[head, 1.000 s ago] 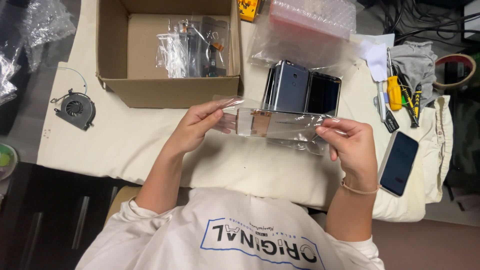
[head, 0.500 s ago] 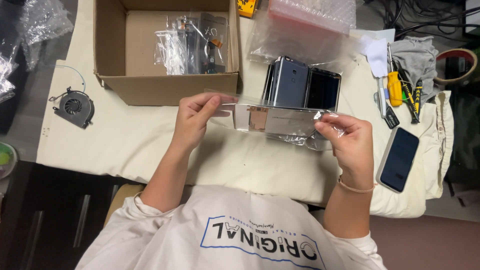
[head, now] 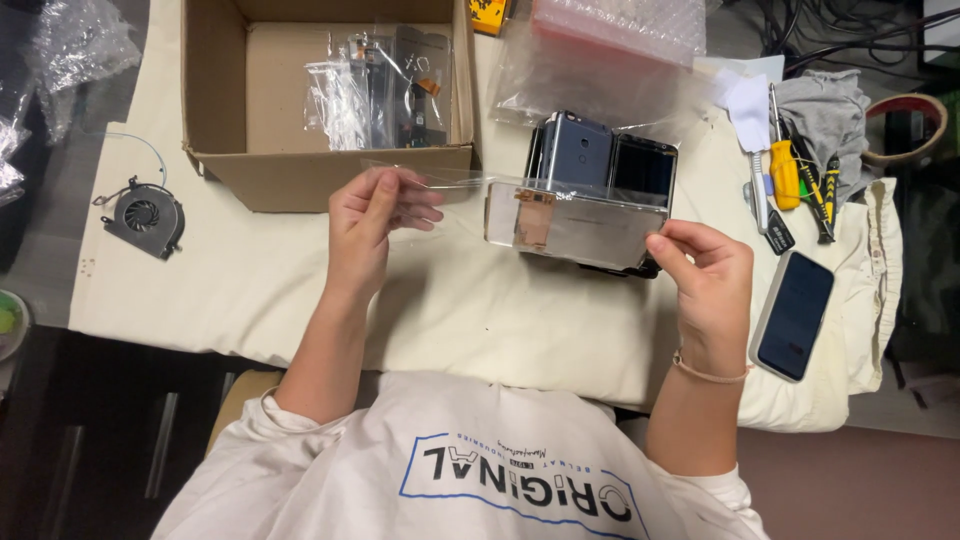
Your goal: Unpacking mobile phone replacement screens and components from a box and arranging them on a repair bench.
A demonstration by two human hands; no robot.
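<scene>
The person's left hand (head: 375, 225) pinches the open mouth of a clear plastic sleeve (head: 440, 182) between thumb and fingertips, the other fingers loosely curled. The right hand (head: 705, 275) grips the far end of the same sleeve, thumb and fingers closed on its corner. Inside that end sits a flat silvery panel (head: 575, 225) with a copper-coloured patch, held level above the cream table cover (head: 300, 290).

Just behind the panel, at twelve o'clock from it, a stack of dark phones (head: 605, 155) stands on edge, partly hidden by the sleeve. Beyond those, crumpled clear wrapping and a pink bubble-wrap pack (head: 615, 25) lie heaped. At eleven o'clock from the left hand an open cardboard box (head: 215, 90) holds more bagged parts (head: 385, 90); its front wall is close to the knuckles. At nine o'clock, well apart, a small black cooling fan (head: 143, 215) lies near the cloth's edge. At three o'clock from the right hand a dark phone (head: 795, 315) lies face up, and past it at one o'clock are yellow-handled screwdrivers (head: 790, 180) beside a grey cloth (head: 825, 110).
</scene>
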